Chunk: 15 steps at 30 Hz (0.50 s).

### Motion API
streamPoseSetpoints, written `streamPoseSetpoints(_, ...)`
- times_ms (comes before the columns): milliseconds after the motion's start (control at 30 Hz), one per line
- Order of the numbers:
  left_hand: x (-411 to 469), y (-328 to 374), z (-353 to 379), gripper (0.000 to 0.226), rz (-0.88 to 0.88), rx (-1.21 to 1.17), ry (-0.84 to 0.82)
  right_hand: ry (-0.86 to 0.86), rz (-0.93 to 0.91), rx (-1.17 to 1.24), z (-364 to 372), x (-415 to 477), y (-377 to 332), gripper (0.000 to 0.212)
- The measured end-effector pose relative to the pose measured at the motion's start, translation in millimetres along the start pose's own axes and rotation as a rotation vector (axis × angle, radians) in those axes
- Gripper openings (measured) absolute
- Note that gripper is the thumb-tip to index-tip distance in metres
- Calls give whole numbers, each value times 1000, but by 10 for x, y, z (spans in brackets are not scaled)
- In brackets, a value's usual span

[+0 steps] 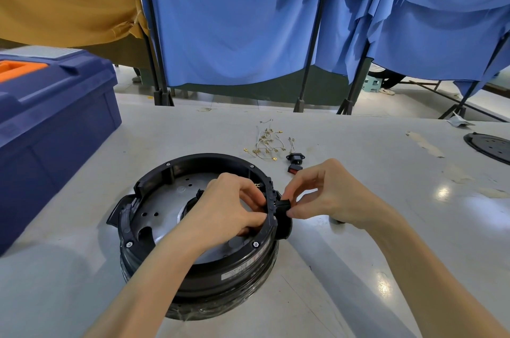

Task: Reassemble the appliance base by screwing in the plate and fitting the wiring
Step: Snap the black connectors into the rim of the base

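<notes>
Right at the middle of the tabletop (372, 277) we have the base (220, 277), a round black shell lying with its open side up. Inside it sits the metal plate (162, 208), and screw heads show on the rim near the left wrist (255, 244) and further left (129, 244).

Our left hand (231, 205) reaches into the base from our side. Its fingers are curled over the rim on the right, and the thumb presses the rim's edge, so it grips the base there. Our right hand (325, 194) is just outside the same stretch of rim. Its thumb and forefinger pinch a small black connector (283, 206) that sits against the outer wall, between the two hands. How far the connector is seated we cannot tell.

Just beyond the right hand lie a red switch (293, 170) and a black socket (295, 157), touching or nearly so. A loose tangle of wires (267, 141) with brass terminals lies a little further out. Well to the left of the left hand stands a blue toolbox (55, 106) with an orange handle. Far to the right of the right hand a black disc (491, 146) lies at the tabletop's edge. Blue curtains (234, 34) hang beyond.
</notes>
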<state>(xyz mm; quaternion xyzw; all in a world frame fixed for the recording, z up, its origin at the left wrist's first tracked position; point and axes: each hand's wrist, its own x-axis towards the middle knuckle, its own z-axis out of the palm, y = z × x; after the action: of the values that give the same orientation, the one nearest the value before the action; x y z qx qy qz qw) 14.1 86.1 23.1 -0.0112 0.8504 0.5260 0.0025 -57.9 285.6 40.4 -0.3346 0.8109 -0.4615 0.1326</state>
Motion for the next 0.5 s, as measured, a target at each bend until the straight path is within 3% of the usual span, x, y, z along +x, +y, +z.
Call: streamPoseSetpoints(500, -16, 7, 14, 16, 26, 34, 30, 59, 4, -18, 104, 39, -56, 21)
